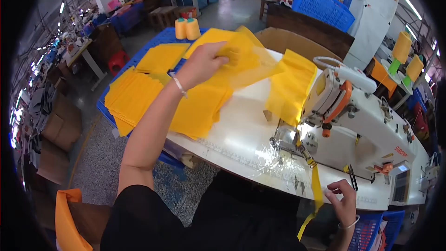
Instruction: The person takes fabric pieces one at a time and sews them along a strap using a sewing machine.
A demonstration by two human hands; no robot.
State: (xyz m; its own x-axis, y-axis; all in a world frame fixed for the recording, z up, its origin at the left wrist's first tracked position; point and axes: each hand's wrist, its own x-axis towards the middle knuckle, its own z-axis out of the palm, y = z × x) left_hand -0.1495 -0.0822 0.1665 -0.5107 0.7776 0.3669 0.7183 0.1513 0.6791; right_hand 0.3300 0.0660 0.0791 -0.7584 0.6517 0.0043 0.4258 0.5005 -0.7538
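My left hand (209, 63) is closed on a piece of yellow mesh fabric (253, 67), lifted over the stacks at the back of the table. Below and left of it lie a stack of yellow fabric pieces (132, 95) and another yellow pile (197, 109). At the front right, my right hand (343, 200) has loosely bent fingers, thumb and forefinger apart, with nothing visible between them. Beside it a yellow strip (317, 188) hangs down from the sewing machine (344, 107). Another yellow mesh piece (290, 86) drapes by the needle area, its lower edge near the lit presser foot.
Two yellow thread cones (186, 29) stand at the far table end, on a blue crate surface (162, 37). Black thread snips (353, 178) lie right of the strip. A blue basket (323, 7) stands behind; another blue basket (367, 232) is low right. Orange cloth (72, 223) hangs lower left.
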